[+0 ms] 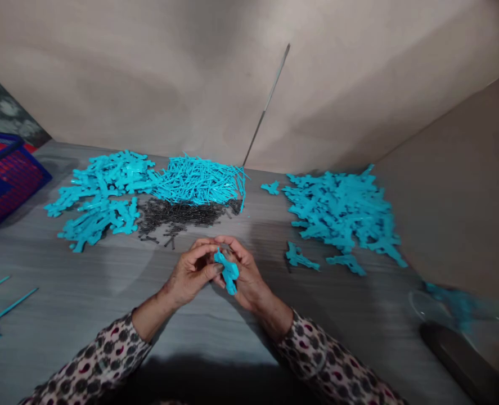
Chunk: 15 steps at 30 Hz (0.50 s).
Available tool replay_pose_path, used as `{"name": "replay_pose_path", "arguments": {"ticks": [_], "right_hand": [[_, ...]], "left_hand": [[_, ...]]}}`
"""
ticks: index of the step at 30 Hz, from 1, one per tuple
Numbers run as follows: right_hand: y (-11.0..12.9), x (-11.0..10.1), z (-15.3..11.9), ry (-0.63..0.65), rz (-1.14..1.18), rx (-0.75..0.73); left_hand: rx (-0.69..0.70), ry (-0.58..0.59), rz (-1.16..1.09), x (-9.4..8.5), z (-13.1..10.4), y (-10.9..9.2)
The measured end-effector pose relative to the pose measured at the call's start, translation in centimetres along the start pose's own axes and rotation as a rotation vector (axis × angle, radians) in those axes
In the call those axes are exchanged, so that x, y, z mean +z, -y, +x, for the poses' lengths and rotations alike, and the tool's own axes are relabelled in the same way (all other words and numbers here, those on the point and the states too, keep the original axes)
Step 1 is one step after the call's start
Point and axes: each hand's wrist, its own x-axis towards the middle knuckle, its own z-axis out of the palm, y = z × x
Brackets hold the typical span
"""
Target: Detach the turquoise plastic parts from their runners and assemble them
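Pinched between fingertips of left hand (190, 274) and right hand (244, 277): small turquoise plastic piece (228, 271), near centre, above grey wood-grain tabletop (106, 315). Beyond, black pin heap (177, 215), thin turquoise stick pile (198, 180), flat turquoise piece heaps far left (101, 197) and right (342, 211). Beige walls (169, 73) closing far and right edges; blue mesh basket (4, 180) far left. Bare table around wrists.

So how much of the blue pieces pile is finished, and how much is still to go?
Hard to say which pile is finished work. In hand: both hands, left hand and right hand, pinch one turquoise plastic piece together. Left over: a heap of flat turquoise pieces, a bundle of thin turquoise sticks and small dark pins at the back. Another big turquoise heap sits to the right.
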Motion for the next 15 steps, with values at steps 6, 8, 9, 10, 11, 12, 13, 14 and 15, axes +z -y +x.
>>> {"name": "replay_pose_path", "arguments": {"ticks": [6, 8, 9, 10, 11, 12, 13, 14, 15], "right_hand": [[1.3, -2.2, 1.2, 0.027, -0.257, -0.106], [2.8, -3.0, 1.4, 0.036, -0.434, -0.223], [3.6, -3.1, 1.2, 0.080, -0.549, -0.282], [4.3, -3.1, 0.9, 0.142, -0.702, -0.338], [4.9, -2.9, 0.6, 0.221, -0.875, -0.403], [5.3, -2.6, 0.2, 0.286, -1.030, -0.471], [5.6, -2.2, -0.2, 0.344, -1.162, -0.519], [5.6, -1.9, -0.5, 0.392, -1.265, -0.552], [5.5, -1.6, -0.7, 0.426, -1.336, -0.570]], "left_hand": [[0.152, -0.041, 0.183, -1.0, 0.2, -0.1], [0.199, -0.061, 0.295, -1.5, 0.3, -0.2], [0.200, -0.054, 0.347, -1.8, 0.2, -0.2], [0.191, -0.032, 0.392, -2.0, 0.1, -0.3], [0.182, 0.003, 0.434, -2.1, 0.0, -0.5], [0.184, 0.044, 0.477, -2.2, -0.1, -0.6], [0.198, 0.084, 0.521, -2.3, -0.2, -0.8], [0.221, 0.121, 0.563, -2.3, -0.3, -1.0], [0.247, 0.152, 0.599, -2.3, -0.3, -1.3]]}}
